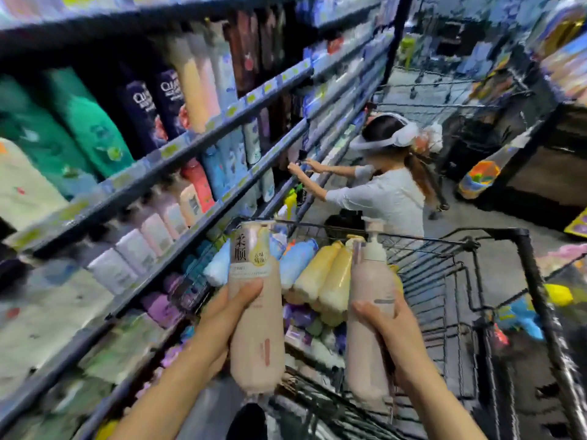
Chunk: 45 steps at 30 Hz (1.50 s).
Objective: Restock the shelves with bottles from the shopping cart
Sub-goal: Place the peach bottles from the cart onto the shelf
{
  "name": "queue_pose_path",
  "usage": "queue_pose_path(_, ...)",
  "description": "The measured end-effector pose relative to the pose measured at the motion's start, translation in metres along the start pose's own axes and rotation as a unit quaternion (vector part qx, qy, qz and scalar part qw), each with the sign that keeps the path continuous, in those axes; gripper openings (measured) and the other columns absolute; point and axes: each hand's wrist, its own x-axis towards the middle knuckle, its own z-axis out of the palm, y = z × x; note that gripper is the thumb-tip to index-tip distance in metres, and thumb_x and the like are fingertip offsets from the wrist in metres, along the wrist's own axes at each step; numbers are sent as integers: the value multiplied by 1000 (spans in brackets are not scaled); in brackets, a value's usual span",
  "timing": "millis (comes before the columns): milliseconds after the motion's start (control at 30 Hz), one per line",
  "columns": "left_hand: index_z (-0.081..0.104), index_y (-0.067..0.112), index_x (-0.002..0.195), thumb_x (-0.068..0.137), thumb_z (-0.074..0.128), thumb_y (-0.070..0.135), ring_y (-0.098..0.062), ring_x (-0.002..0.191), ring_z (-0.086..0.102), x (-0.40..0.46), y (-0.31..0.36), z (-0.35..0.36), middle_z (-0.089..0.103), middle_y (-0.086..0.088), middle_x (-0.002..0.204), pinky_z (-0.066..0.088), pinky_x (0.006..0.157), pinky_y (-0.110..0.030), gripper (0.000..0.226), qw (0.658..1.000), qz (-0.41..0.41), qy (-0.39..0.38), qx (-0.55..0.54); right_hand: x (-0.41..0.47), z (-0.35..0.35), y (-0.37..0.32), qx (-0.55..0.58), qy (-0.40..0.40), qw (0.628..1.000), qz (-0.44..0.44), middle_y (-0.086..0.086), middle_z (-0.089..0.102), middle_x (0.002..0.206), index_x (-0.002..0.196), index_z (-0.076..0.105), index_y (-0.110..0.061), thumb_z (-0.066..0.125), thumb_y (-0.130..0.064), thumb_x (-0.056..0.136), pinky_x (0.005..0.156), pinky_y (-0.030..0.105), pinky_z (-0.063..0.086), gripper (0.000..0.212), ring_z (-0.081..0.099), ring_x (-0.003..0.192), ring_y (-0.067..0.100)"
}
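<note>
I hold two tall pale pink pump bottles upright above the black wire shopping cart (495, 242). My left hand (228, 315) grips the left pink bottle (257, 338), whose label faces me. My right hand (390, 325) grips the right pink bottle (368, 350), its white pump on top. Inside the cart lie yellow bottles (327, 274), a blue bottle (295, 258) and several more below. The shelves (203, 141) run along my left, packed with bottles.
Another person (387, 192) in a white top stands ahead in the aisle, reaching into the same shelves, with a second cart (444, 100) behind them. More shelving (540, 131) lines the right side. The aisle between is narrow.
</note>
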Motion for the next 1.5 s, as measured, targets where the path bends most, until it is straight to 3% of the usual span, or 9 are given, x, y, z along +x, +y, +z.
queue_pose_path(100, 69, 10, 101, 68, 71, 29, -20, 65, 70, -57, -10, -28, 74, -13, 83, 55, 53, -28, 38, 993, 17, 105, -57, -9, 28, -1, -38, -88, 995, -24, 6, 72, 92, 101, 63, -18, 73, -53, 46, 60, 26, 54, 66, 67, 73, 12)
queue_pose_path(200, 67, 12, 108, 70, 68, 32, -22, 77, 71, -117, -19, -63, 74, -11, 92, 56, 68, -34, 43, 976, 38, 209, -51, -29, 70, 2, -65, -182, 980, -38, 1, 72, 93, 100, 62, -22, 72, -55, 45, 69, 34, 56, 65, 69, 80, 15)
queue_pose_path(300, 68, 15, 107, 62, 79, 37, -24, 86, 69, -186, -30, -101, 74, -11, 97, 53, 82, -39, 51, 943, 61, 324, -52, -60, 121, 3, -88, -278, 955, -58, -10, 68, 92, 92, 58, -27, 72, -40, 50, 67, 17, 51, 47, 65, 76, -2)
queue_pose_path(400, 65, 14, 115, 63, 83, 37, -34, 98, 66, -256, -42, -135, 71, -18, 106, 50, 94, -49, 60, 909, 83, 400, -86, -105, 172, 1, -102, -376, 918, -71, -1, 68, 96, 91, 58, -23, 70, -35, 50, 72, 26, 50, 45, 63, 78, 7)
queue_pose_path(567, 63, 13, 116, 76, 68, 36, -26, 82, 69, -366, -53, -176, 72, -16, 100, 56, 65, -34, 46, 847, 130, 500, -124, -198, 243, -4, -80, -504, 856, -81, -4, 71, 87, 100, 62, -23, 78, -39, 47, 55, 12, 48, 57, 67, 71, 0)
queue_pose_path(700, 65, 10, 110, 74, 67, 36, -28, 80, 66, -458, -61, -205, 71, -18, 94, 56, 73, -39, 45, 801, 166, 556, -148, -289, 292, -1, -66, -586, 805, -66, 0, 72, 92, 104, 60, -22, 82, -42, 48, 63, 32, 57, 63, 70, 80, 19)
queue_pose_path(800, 67, 14, 103, 74, 66, 33, -20, 70, 68, -521, -69, -233, 72, -9, 82, 57, 66, -34, 35, 772, 182, 590, -152, -362, 322, 7, -56, -627, 774, -67, -6, 73, 92, 105, 61, -23, 80, -45, 46, 61, 21, 52, 66, 69, 77, 8)
queue_pose_path(1000, 67, 13, 104, 68, 81, 38, -24, 75, 67, -610, -79, -295, 72, -12, 87, 53, 72, -36, 47, 757, 179, 614, -132, -470, 368, 33, -58, -673, 737, -42, 3, 73, 93, 110, 61, -23, 84, -44, 46, 62, 34, 57, 71, 71, 77, 19)
queue_pose_path(1500, 66, 15, 104, 68, 71, 40, -21, 74, 70, -625, 6, -459, 74, -10, 88, 56, 62, -29, 44, 793, 220, 552, -132, -543, 523, 22, -56, -646, 755, -95, 1, 72, 90, 104, 61, -18, 84, -28, 58, 58, 17, 50, 52, 69, 74, 7)
